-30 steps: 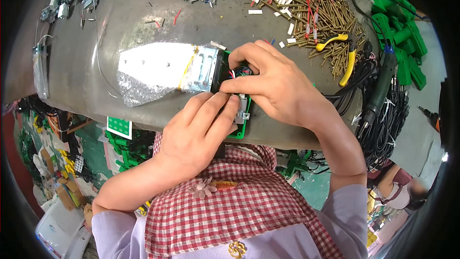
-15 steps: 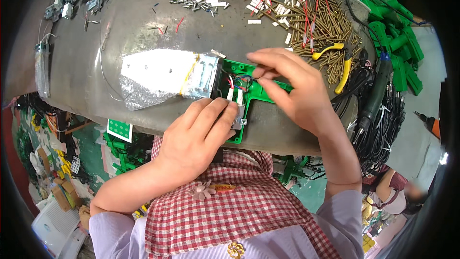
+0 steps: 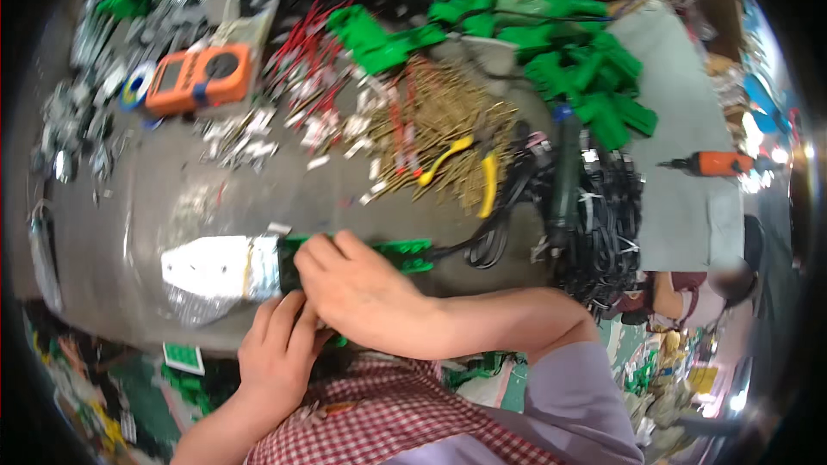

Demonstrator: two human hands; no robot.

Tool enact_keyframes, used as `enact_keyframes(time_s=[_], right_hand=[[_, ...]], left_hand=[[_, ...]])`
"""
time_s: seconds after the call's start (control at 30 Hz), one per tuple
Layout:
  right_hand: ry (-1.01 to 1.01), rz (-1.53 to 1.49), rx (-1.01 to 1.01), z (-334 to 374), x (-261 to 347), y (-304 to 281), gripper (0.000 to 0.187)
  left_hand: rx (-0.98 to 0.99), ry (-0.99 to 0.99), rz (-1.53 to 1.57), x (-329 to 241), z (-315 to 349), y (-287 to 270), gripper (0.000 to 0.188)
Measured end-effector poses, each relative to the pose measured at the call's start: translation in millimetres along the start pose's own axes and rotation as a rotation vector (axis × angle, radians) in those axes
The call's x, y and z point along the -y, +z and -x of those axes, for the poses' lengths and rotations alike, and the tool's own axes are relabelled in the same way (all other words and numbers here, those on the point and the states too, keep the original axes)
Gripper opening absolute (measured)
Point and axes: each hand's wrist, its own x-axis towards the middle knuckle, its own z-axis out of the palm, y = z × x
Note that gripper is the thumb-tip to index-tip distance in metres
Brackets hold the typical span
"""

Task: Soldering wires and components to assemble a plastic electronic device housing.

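On the near edge of the worktable lies a green plastic housing (image 3: 412,251), its middle hidden by my hands. Joined to its left end is a flat, bright plate (image 3: 207,268), partly wrapped in clear plastic film. My right hand (image 3: 362,297) reaches over the housing with fingers bent down into it; what they pinch is hidden. My left hand (image 3: 280,349) is at the near side, fingers curled against the housing close to the plate's end. A black cord (image 3: 482,250) runs from the housing's right end. Motion blurs the picture.
Behind lie brass-coloured rods (image 3: 448,103), yellow-handled pliers (image 3: 489,181), white sleeves and red wires. An orange meter (image 3: 198,79) stands at the far left. Green housings (image 3: 594,77) are piled far right, beside bundled black cords (image 3: 607,224). An orange-handled tool (image 3: 722,164) lies further right.
The view has swung up and right, showing more of the table's far side. My right hand has come down and left over the housing, close to my left hand.
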Motion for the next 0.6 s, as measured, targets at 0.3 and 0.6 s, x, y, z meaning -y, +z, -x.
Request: enact_keyframes(time_s=[0.3,0.6], right_hand=[[0.287,-0.357,-0.083,-17.6,-140.2,7.0,0.028],[0.259,0.202,-0.244,-46.6,-270.0,34.3,0.043]], left_hand=[[0.044,-0.013,0.024,-1.7,-2.4,-8.1,0.052],[0.045,0.0,-0.014,1.6,-0.4,-5.3,0.049]])
